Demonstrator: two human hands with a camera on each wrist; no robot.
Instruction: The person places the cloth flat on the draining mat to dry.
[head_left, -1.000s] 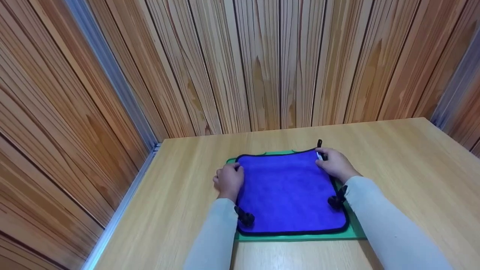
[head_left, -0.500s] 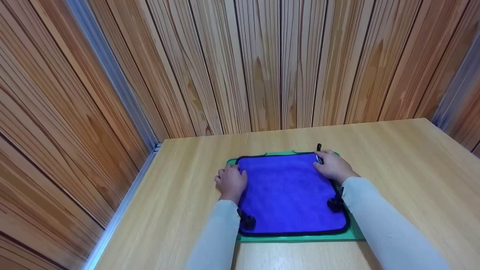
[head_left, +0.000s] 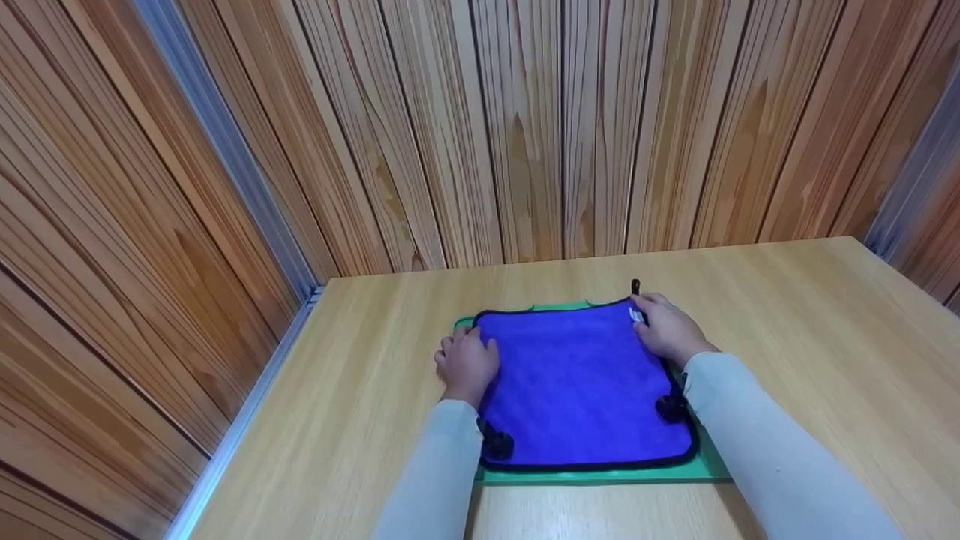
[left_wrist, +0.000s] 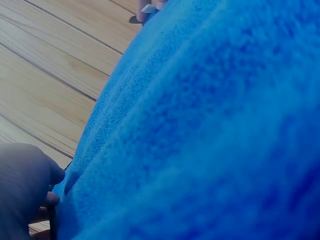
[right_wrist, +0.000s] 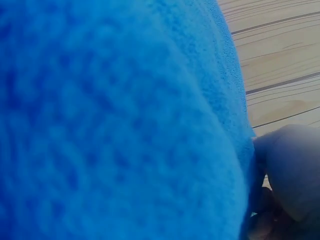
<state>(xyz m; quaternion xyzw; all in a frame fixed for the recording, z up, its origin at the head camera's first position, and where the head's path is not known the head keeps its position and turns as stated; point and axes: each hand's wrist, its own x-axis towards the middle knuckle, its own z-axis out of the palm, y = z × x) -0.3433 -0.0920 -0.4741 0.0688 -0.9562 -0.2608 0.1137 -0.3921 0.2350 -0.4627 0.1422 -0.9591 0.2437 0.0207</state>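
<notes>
A square blue-purple microfibre towel with black edging lies spread over a green board. At its left edge, near the far corner, my left hand pinches the border between thumb and fingers. My right hand grips the far right corner, which lifts slightly; a black hanging loop and a small white label show there. In the left wrist view the plush towel fills most of the picture beside the left hand. The right wrist view has the right hand at the towel's edge.
The board rests on a light wooden table, its rim showing along the near side and far edge. Wood-plank walls stand behind and to the left, with a metal corner strip. A small black camera sits on the left wrist.
The towel's far right corner dipped half a second ago and is now raised again in the right hand. The left hand has slid slightly right and nearer.
</notes>
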